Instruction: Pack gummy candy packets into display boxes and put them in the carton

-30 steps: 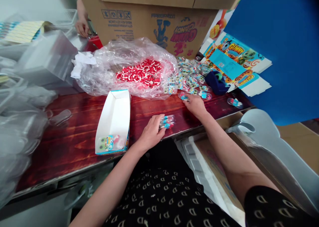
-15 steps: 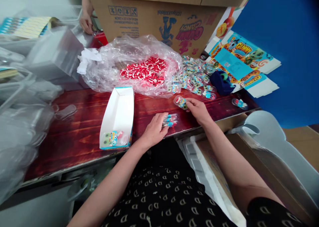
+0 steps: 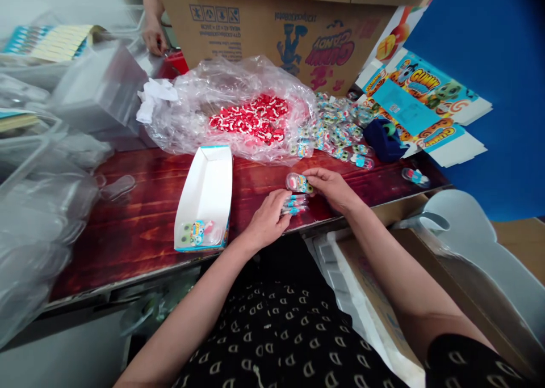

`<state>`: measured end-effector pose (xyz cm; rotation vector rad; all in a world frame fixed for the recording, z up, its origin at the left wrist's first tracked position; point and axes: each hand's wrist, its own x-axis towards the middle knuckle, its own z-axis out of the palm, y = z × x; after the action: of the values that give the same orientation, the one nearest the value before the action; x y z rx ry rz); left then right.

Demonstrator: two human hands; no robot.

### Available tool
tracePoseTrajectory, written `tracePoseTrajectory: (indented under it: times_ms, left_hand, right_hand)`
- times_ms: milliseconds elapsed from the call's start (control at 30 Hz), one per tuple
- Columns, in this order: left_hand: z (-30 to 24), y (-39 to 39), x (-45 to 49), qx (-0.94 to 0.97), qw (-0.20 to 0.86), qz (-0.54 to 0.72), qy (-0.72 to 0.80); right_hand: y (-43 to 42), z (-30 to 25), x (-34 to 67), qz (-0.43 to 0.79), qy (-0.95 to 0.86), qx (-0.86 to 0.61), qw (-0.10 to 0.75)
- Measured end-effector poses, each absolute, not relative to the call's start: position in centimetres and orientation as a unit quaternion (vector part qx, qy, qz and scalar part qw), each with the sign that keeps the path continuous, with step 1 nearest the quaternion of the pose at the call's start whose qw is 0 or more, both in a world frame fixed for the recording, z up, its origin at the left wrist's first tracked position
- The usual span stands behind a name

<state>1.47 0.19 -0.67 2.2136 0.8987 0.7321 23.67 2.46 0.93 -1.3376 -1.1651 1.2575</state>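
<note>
My left hand (image 3: 269,216) is closed round a small stack of gummy candy packs (image 3: 295,204) near the table's front edge. Between the thumb and fingers of my right hand (image 3: 330,188) is one clear gummy candy pack (image 3: 298,182), just above that stack. To the left stands a long white open display box (image 3: 204,186) with blue outer edges. At its near end lie candy packs (image 3: 198,233); how many overlap there I cannot tell. A heap of similar packs (image 3: 336,128) lies beyond my right hand.
A clear plastic bag (image 3: 187,121) of red and white gummies (image 3: 255,118) lies behind the box. A blue tape dispenser (image 3: 385,141), a flattened printed carton (image 3: 426,110) and a lone pack (image 3: 415,177) are at right. Plastic containers (image 3: 97,87) fill the left. Another person's hand (image 3: 154,39) shows behind.
My right hand has moved left with its candy pack, bringing it over the stack in my left hand. The left hand keeps its hold, and the view has shifted slightly.
</note>
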Motion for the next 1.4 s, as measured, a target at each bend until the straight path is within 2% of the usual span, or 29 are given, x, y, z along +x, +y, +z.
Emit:
tracePoseTrajectory:
  times_ms: [167, 333, 467, 733, 1067, 1233, 1400]
  left_hand:
    - [-0.6, 0.3, 1.5, 0.843, 0.317, 0.29, 0.324]
    - [-0.6, 0.3, 1.5, 0.841, 0.322, 0.282, 0.333]
    - [-0.6, 0.3, 1.5, 0.839, 0.32, 0.279, 0.34]
    - [-0.8, 0.2, 1.4, 0.839, 0.316, 0.28, 0.342]
    - [-0.9, 0.2, 1.5, 0.83, 0.317, 0.277, 0.366]
    - [-0.9, 0.2, 1.6, 0.821, 0.327, 0.278, 0.376]
    - [-0.6, 0.2, 1.5, 0.826, 0.318, 0.285, 0.368]
  right_hand:
    - [2.9, 1.2, 23.3, 0.422, -0.61, -0.566, 0.36]
    - [2.8, 3.0, 22.3, 0.343, -0.766, -0.468, 0.275]
    - [2.7, 3.4, 21.2, 0.275, -0.793, -0.5, 0.213]
    - [3.8, 1.5, 22.2, 0.23, -0.745, -0.552, 0.296]
    - [3.6, 2.5, 22.7, 0.216, -0.647, -0.581, 0.444]
    - [3.0, 1.2, 22.2, 0.32, -0.55, -0.549, 0.542]
    - [1.5, -0.3, 23.0, 0.409, -0.533, -0.557, 0.489]
